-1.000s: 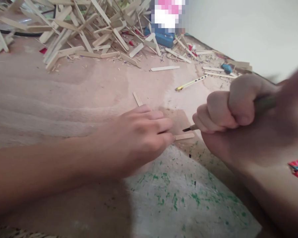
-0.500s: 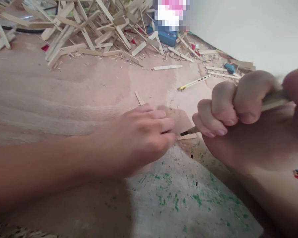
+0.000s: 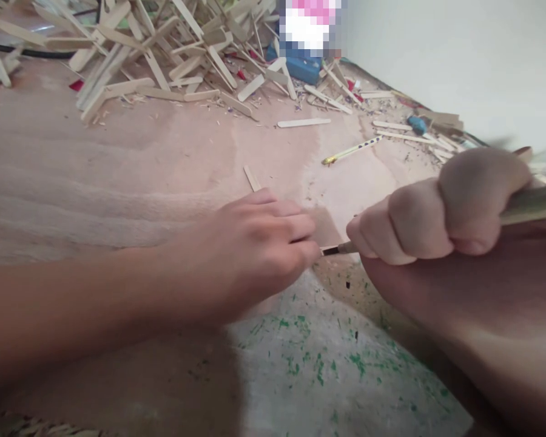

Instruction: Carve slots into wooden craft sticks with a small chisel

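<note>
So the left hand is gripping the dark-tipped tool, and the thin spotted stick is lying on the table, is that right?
Not quite: it is the right hand that grips the dark-tipped tool, not the left hand, as the head view shows. The thin spotted stick is indeed lying on the table.

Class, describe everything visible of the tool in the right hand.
The tool is slim, with a dark, narrow tip, a brownish neck and a thicker, pale, blurred handle, perhaps wooden. The right hand wraps and hides its middle. It slants down leftward, the tip close beside the left hand; whether the tip touches anything is unclear.
</note>
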`<state>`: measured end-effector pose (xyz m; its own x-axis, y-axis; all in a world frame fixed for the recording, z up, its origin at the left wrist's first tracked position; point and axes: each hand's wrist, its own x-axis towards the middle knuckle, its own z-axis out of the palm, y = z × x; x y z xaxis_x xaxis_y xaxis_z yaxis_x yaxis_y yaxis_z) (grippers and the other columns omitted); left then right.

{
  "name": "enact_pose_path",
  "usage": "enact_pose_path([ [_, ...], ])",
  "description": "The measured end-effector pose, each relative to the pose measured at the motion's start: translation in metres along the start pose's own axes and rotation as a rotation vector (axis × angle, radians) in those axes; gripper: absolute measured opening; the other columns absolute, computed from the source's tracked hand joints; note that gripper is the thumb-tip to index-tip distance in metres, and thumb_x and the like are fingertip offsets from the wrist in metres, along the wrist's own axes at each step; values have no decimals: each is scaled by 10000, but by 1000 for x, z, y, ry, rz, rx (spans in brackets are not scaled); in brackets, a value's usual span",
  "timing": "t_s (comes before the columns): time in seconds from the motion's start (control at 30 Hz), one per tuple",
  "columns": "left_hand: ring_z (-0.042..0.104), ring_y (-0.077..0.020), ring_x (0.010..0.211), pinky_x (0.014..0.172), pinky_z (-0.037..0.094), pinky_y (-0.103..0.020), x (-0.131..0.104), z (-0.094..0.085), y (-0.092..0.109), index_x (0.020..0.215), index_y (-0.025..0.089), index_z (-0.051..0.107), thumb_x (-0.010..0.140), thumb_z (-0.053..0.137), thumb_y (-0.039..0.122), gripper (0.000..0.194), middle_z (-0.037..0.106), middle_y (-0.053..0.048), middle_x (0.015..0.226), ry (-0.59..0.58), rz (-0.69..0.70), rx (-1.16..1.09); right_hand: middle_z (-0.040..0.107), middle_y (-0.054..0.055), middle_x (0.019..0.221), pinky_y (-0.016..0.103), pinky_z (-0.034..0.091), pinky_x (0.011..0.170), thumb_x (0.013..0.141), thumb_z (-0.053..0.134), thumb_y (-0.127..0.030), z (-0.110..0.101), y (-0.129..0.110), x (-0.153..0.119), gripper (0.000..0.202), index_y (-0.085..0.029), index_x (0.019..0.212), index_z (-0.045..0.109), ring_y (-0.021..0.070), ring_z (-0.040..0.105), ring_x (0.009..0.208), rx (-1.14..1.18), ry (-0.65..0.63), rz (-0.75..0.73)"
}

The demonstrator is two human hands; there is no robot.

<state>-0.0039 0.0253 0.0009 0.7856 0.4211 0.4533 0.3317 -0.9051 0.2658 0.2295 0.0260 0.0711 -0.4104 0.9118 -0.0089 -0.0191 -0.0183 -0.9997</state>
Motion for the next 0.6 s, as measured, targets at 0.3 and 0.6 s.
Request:
enact_pose_path([
  [0.3, 634, -227, 793, 762, 471, -419, -1, 0, 0, 898, 188, 732, 1092, 576, 55, 282, 765, -45, 922, -19, -6, -31, 145, -36, 562, 355, 310, 568, 922, 887, -403, 27, -2, -9, 753, -165, 633, 235, 115, 212, 539, -33, 126, 17],
  [0.6, 596, -217, 765, 748, 445, -410, -1, 0, 1, 862, 205, 714, 1114, 581, 68, 316, 682, -29, 828, -18, -7, -12, 224, -18, 593, 420, 391, 571, 926, 795, -460, 26, -7, -18, 502, -261, 675, 409, 209, 343, 568, 111, 229, 25],
])
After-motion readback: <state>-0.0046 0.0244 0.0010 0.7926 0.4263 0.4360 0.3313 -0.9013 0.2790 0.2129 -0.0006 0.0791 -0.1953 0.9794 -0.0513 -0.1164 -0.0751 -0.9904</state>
